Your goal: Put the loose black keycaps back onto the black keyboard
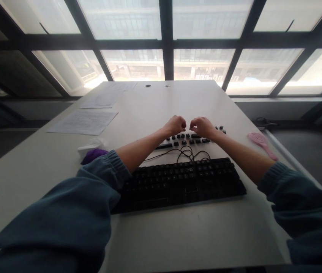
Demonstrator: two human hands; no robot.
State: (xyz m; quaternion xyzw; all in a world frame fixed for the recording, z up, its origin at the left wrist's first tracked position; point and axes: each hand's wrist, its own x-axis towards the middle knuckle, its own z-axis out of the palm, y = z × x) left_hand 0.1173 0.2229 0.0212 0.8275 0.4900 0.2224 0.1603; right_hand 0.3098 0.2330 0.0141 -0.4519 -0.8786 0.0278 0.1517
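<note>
Head view, hands: left hand (175,125) and right hand (202,126) are curled, grips narrow; whether anything is pinched cannot be told.
Keycaps: small black loose keycaps (188,138) are scattered on the table (178,235), beyond the keyboard (178,180).
Handling: caps are best pinched singly, clear of the cable (188,152).

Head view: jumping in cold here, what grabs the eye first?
The two hands, left hand and right hand, curled close together at mid-table over loose black keycaps. Just nearer the person lies a black keyboard with its cable coiled behind it. A pink brush lies at the right edge, papers far left.
</note>
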